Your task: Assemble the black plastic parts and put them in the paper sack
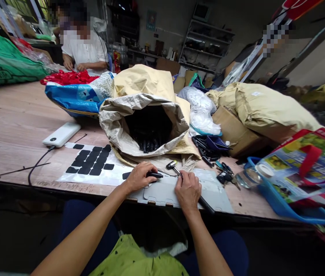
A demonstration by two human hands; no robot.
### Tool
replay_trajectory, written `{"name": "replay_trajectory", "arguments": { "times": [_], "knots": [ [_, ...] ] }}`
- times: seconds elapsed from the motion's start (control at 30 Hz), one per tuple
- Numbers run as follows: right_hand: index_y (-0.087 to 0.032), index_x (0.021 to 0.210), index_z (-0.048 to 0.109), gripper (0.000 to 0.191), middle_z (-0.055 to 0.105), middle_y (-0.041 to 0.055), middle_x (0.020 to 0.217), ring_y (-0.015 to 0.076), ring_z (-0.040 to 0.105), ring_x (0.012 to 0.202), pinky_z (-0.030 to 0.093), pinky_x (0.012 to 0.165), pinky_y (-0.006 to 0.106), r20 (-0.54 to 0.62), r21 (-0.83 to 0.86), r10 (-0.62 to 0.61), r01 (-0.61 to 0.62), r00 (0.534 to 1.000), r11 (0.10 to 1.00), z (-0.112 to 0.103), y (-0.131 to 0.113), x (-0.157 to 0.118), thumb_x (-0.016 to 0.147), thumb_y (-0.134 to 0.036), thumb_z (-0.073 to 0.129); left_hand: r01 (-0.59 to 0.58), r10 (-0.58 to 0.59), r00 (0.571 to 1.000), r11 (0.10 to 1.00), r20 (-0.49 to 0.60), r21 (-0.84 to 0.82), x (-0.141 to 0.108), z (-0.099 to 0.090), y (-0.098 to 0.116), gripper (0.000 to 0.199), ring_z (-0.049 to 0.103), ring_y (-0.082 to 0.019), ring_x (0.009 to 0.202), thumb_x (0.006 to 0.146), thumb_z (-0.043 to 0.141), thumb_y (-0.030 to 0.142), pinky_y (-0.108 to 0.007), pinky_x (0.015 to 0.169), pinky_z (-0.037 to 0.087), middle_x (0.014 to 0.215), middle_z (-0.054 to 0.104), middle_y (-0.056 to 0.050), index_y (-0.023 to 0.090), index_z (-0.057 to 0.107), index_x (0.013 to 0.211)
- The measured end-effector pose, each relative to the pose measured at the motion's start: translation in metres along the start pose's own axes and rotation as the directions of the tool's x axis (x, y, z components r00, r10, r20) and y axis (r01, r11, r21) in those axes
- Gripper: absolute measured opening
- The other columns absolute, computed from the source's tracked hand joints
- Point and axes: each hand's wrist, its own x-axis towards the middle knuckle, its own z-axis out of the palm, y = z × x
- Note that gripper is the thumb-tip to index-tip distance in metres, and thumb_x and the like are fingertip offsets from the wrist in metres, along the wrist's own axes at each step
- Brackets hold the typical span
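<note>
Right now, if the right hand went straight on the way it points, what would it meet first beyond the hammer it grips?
Most likely the near edge of the open sack, just past the hammer; depth is hard to judge from this one view.

**Odds and ends around**

Left of the left hand (141,177) lies a white power bank (62,134); farther off, a green sack (7,59). Right of the right hand (188,190) are a bottle (248,178), a blue tray (281,209) and a shopping bag (283,168); well beyond both, shelves (204,49).
</note>
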Motion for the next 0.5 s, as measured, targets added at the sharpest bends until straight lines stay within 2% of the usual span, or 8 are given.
{"name": "replay_trajectory", "arguments": {
  "times": [0.07, 0.13, 0.2, 0.23, 0.33, 0.37, 0.43, 0.5],
  "knots": [
    [-0.023, 0.116, 0.068, 0.024, 0.062, 0.0061, 0.101, 0.0221, 0.049, 0.094, 0.029, 0.077, 0.033, -0.001, -0.004, 0.0, 0.0, 1.0, 1.0, 0.0, 0.0, 0.0, 0.094, -0.022, 0.056, -0.024, 0.025, 1.0, 0.999, 0.013, -0.04, -0.008, -0.007, 0.022, 0.017, 0.058, -0.023, 0.092, 0.085, 0.071, 0.024, -0.035, 0.087, 0.043, 0.096, 0.069, -0.005, 0.021, 0.07, 0.101],
    [-0.023, 0.115, 0.068, 0.024, 0.062, 0.0062, 0.101, 0.0223, 0.049, 0.094, 0.029, 0.077, 0.033, -0.005, -0.011, -0.002, 0.002, 1.0, 1.0, -0.001, 0.0, 0.0, 0.094, -0.022, 0.056, -0.036, 0.057, 0.99, 0.986, 0.127, -0.165, -0.024, -0.008, 0.047, 0.019, 0.06, -0.022, 0.093, 0.088, 0.068, 0.029, -0.034, 0.088, 0.045, 0.099, 0.071, -0.005, 0.023, 0.071, 0.106],
    [-0.023, 0.115, 0.068, 0.024, 0.062, 0.0065, 0.1, 0.0224, 0.049, 0.094, 0.029, 0.077, 0.033, -0.009, -0.01, -0.003, 0.003, 1.0, 1.0, -0.001, 0.0, 0.0, 0.094, -0.021, 0.056, 0.032, 0.094, 0.928, 0.944, 0.361, -0.329, -0.045, 0.001, 0.064, 0.023, 0.062, -0.019, 0.086, 0.088, 0.069, 0.036, -0.029, 0.081, 0.047, 0.096, 0.072, -0.002, 0.026, 0.072, 0.109],
    [-0.023, 0.115, 0.068, 0.024, 0.062, 0.0066, 0.1, 0.0223, 0.049, 0.094, 0.029, 0.077, 0.033, -0.01, -0.008, -0.001, 0.001, 1.0, 1.0, -0.001, 0.0, 0.001, 0.094, -0.022, 0.056, 0.101, 0.112, 0.861, 0.919, 0.496, -0.381, -0.056, 0.011, 0.065, 0.026, 0.062, -0.017, 0.08, 0.085, 0.072, 0.039, -0.026, 0.074, 0.047, 0.091, 0.072, 0.0, 0.026, 0.073, 0.108],
    [-0.024, 0.115, 0.068, 0.024, 0.062, 0.0065, 0.1, 0.0224, 0.049, 0.093, 0.029, 0.076, 0.033, -0.009, -0.004, 0.0, 0.0, 1.0, 1.0, -0.001, 0.001, 0.001, 0.094, -0.022, 0.056, 0.334, 0.022, 0.626, 0.896, 0.779, -0.294, -0.087, 0.058, 0.039, 0.033, 0.058, -0.014, 0.066, 0.069, 0.083, 0.04, -0.024, 0.06, 0.043, 0.077, 0.068, 0.003, 0.025, 0.075, 0.098],
    [-0.024, 0.115, 0.068, 0.024, 0.062, 0.0065, 0.1, 0.0225, 0.049, 0.093, 0.029, 0.076, 0.033, -0.01, -0.005, -0.003, 0.003, 1.0, 1.0, 0.0, 0.001, 0.001, 0.094, -0.022, 0.056, 0.406, -0.083, 0.589, 0.89, 0.804, -0.206, -0.095, 0.075, 0.022, 0.034, 0.058, -0.015, 0.067, 0.065, 0.085, 0.039, -0.025, 0.06, 0.044, 0.076, 0.068, 0.003, 0.025, 0.076, 0.095],
    [-0.024, 0.114, 0.068, 0.024, 0.062, 0.0067, 0.1, 0.0225, 0.049, 0.093, 0.029, 0.076, 0.034, -0.018, -0.007, -0.01, 0.01, 1.0, 1.0, 0.0, 0.001, 0.0, 0.094, -0.022, 0.056, 0.531, -0.307, 0.587, 0.845, 0.749, -0.069, -0.107, 0.106, -0.013, 0.034, 0.063, -0.02, 0.074, 0.063, 0.084, 0.039, -0.029, 0.068, 0.049, 0.08, 0.069, 0.001, 0.024, 0.075, 0.092],
    [-0.023, 0.114, 0.068, 0.024, 0.062, 0.0067, 0.099, 0.0223, 0.049, 0.092, 0.029, 0.076, 0.033, -0.03, -0.006, -0.014, 0.014, 0.999, 1.0, 0.0, 0.001, 0.0, 0.093, -0.021, 0.056, 0.593, -0.427, 0.619, 0.804, 0.66, -0.036, -0.114, 0.125, -0.039, 0.034, 0.066, -0.026, 0.087, 0.066, 0.081, 0.04, -0.036, 0.079, 0.052, 0.088, 0.072, -0.003, 0.024, 0.074, 0.095]
  ]
}}
